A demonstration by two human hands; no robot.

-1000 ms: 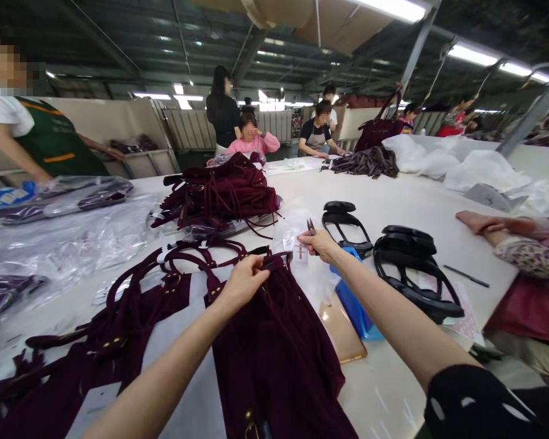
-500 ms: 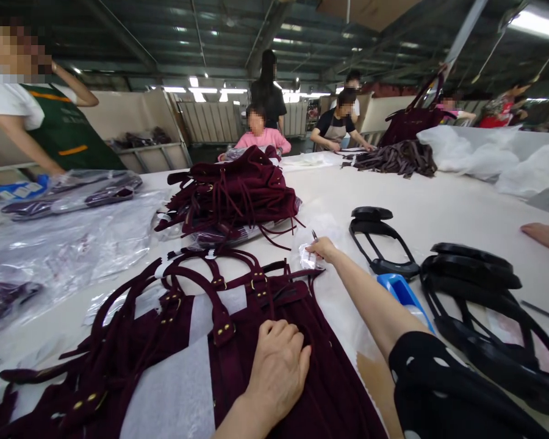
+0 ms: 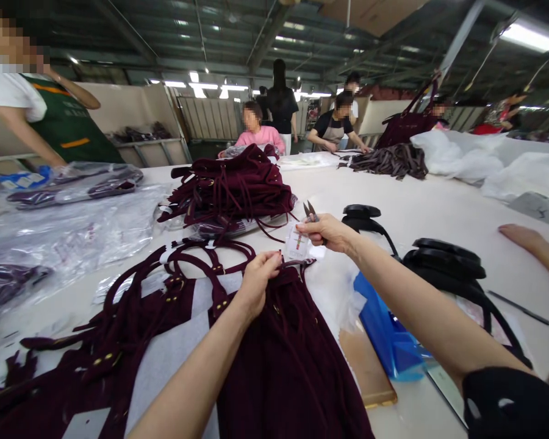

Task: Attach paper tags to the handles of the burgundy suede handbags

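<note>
A dark maroon handbag (image 3: 297, 360) lies on the table in front of me, its looped handles (image 3: 201, 268) pointing away. My left hand (image 3: 258, 277) is over its top edge, fingertips pinched together; whatever they hold is too small to make out. To the right of it, my right hand (image 3: 327, 231) grips small thread snips (image 3: 310, 210), blades pointing up. Between that hand's fingertips hangs a small clear packet (image 3: 295, 242) with printing on it, just beyond the handbag's top edge. White paper (image 3: 174, 360) sits across the neighbouring maroon bags on the left.
A pile of maroon bags (image 3: 238, 189) stands ahead, with clear plastic bags (image 3: 96, 225) to its left. Black frame-like objects (image 3: 443, 259), a blue plastic holder (image 3: 384, 323) and a tan phone-like case (image 3: 366, 366) lie on the right. Co-workers surround the table; one's arm (image 3: 531, 244) rests at right.
My left hand has moved from lying on the handbag up to its top edge, fingers now pinched. My right hand has lifted the small packet from the table and brought it closer, keeping the snips.
</note>
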